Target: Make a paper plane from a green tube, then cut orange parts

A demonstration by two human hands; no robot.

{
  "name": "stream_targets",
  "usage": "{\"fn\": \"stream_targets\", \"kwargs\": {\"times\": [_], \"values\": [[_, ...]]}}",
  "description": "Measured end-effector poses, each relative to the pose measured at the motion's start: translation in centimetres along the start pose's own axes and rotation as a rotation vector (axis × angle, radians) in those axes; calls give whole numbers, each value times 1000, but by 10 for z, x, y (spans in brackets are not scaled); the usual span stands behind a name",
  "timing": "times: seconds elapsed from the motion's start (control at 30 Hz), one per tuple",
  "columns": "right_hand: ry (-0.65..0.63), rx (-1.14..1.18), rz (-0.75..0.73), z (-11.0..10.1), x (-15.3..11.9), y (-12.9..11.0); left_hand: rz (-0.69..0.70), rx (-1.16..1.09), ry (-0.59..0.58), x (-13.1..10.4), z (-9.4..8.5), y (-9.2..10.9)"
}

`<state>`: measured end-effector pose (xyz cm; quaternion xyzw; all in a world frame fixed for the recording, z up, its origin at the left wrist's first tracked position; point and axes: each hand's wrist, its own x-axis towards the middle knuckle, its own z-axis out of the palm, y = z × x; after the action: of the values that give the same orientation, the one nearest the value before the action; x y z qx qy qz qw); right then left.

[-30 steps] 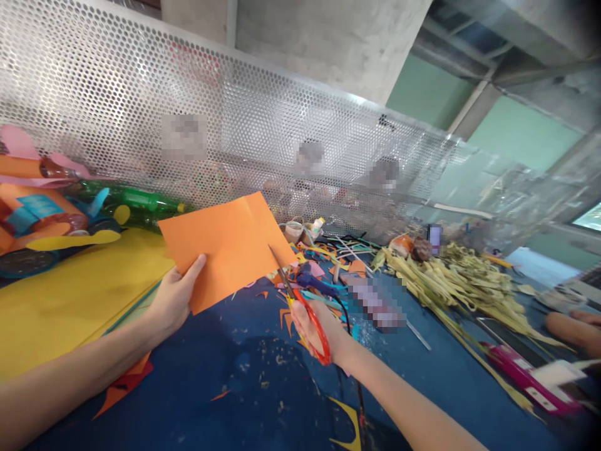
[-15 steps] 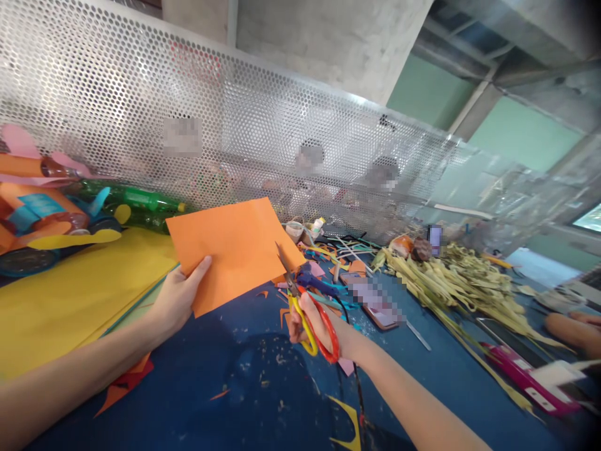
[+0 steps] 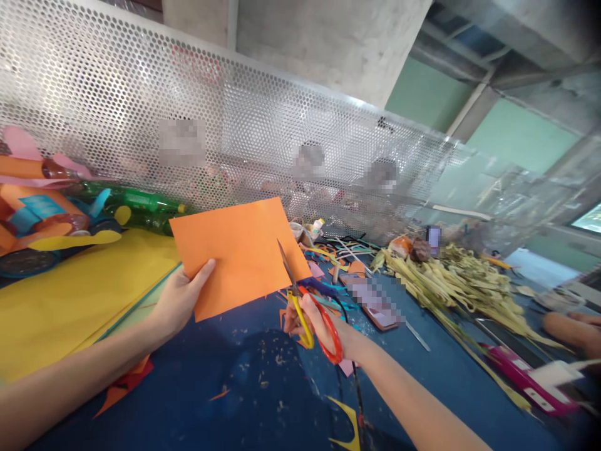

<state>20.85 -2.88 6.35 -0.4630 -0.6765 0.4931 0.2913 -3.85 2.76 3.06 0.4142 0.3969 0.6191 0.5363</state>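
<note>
My left hand (image 3: pixel 181 297) pinches the lower left side of an orange sheet of paper (image 3: pixel 239 250), thumb on top and fingers hidden underneath. The sheet is held up above the blue table. Fingers of my right hand (image 3: pixel 314 322) are in the handles of a pair of scissors (image 3: pixel 293 282), one handle yellow and one red. The blades point up and away over the paper's right part, near its lower right edge. One blade lies in front of the sheet; whether the other is behind it is hard to tell. No cut line shows.
Left: yellow paper sheets (image 3: pixel 84 282) and green plastic bottles (image 3: pixel 141 200) with paper pieces. Right: a phone (image 3: pixel 373 304), dried leaf strips (image 3: pixel 451 282), a magenta box (image 3: pixel 528 379). Paper scraps (image 3: pixel 347 419) litter the blue table (image 3: pixel 244 388). Behind stands a perforated metal panel (image 3: pixel 263 119), people beyond it.
The orange sheet has shifted slightly right along with my left hand. The scissor handles have moved wider apart, and the blades sit a little further over the sheet.
</note>
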Motion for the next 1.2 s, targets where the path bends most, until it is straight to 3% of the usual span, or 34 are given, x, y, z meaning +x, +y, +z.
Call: {"fn": "stream_targets", "kwargs": {"times": [0.4, 0.63, 0.8, 1.2], "values": [[60, -91, -16, 0, 0, 2, 53, 94, 29, 3, -2, 2], [80, -48, -28, 0, 2, 8, -42, 107, 17, -5, 3, 7], [80, -149, -5, 3, 0, 0, -74, 42, 4, -7, 5, 8], [165, -240, 2, 7, 1, 7, -79, 1, -17, -8, 6, 6]]}}
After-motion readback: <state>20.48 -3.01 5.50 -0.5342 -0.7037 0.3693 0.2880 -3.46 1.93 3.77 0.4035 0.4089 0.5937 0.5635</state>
